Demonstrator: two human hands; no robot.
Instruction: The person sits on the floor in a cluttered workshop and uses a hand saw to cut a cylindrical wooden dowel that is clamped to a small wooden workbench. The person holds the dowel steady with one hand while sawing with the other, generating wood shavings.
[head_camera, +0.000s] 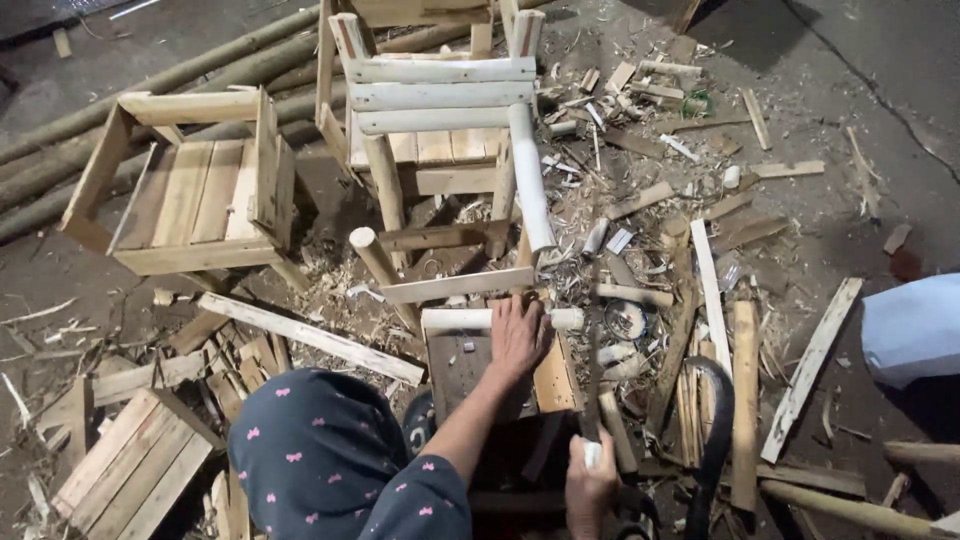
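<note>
The left hand (517, 337) lies flat, pinning a pale peeled rung (470, 319) to the small wooden block (470, 372) so it cannot roll, while the right hand (590, 487) grips a long dark blade (594, 370) upright beside it, below the half-built log chair (440, 130).

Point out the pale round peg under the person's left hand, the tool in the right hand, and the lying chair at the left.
Pale round peg (455, 318), head view, bare left part.
Tool (593, 380), head view, dark shaft.
Lying chair (195, 195), head view, slatted seat.
</note>
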